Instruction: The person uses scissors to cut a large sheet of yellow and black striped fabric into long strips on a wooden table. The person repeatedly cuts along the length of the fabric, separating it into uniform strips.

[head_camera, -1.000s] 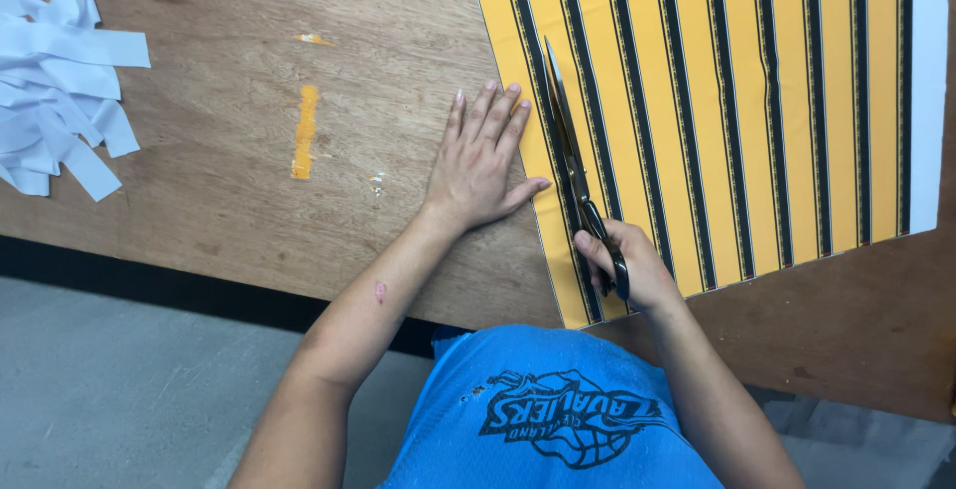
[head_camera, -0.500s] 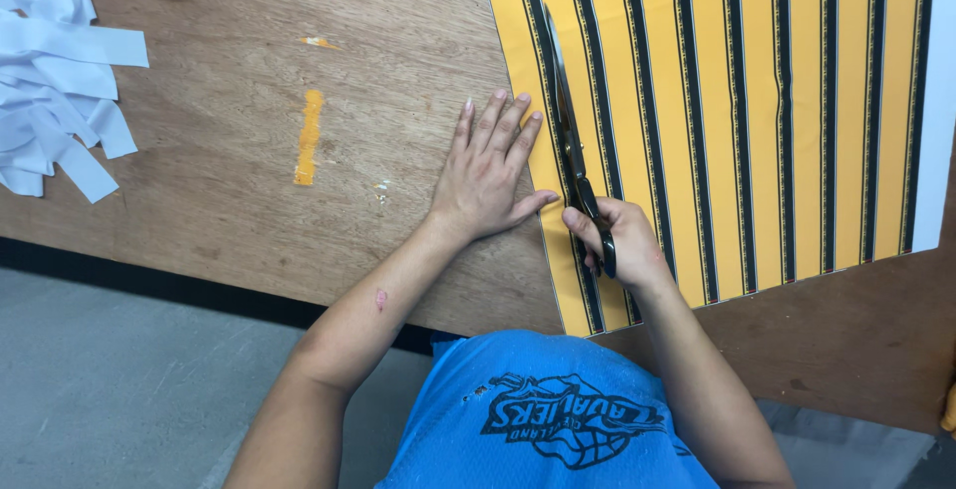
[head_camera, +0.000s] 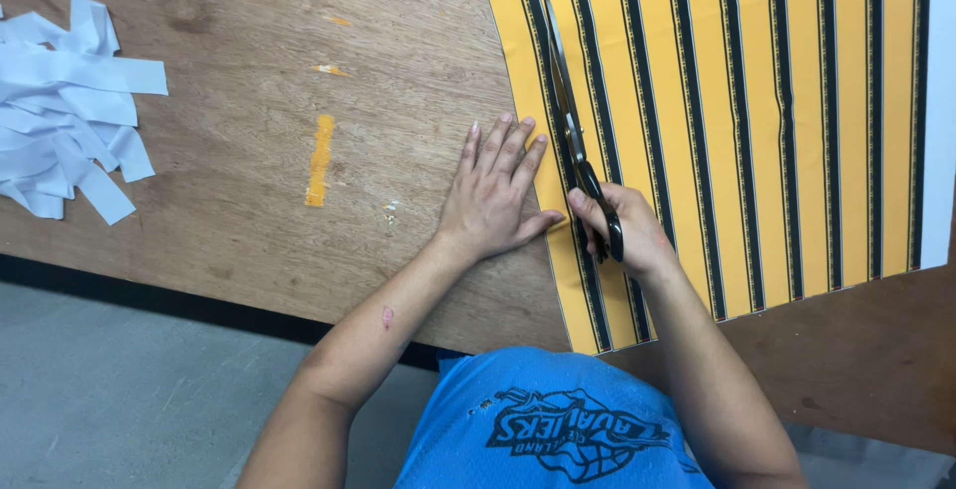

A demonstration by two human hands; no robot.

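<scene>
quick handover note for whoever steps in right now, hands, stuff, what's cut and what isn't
Right hand: closed on the handles of the black scissors, blades pointing away along a black stripe of the yellow striped fabric.
Left hand: flat, fingers spread, pressing the fabric's left edge onto the wooden table.
Done: a cut runs up from the near edge beside the outermost stripe.
Left: that strip is uncut beyond the blade tips; the rest of the fabric is whole.
A pile of white strips lies at far left.
</scene>
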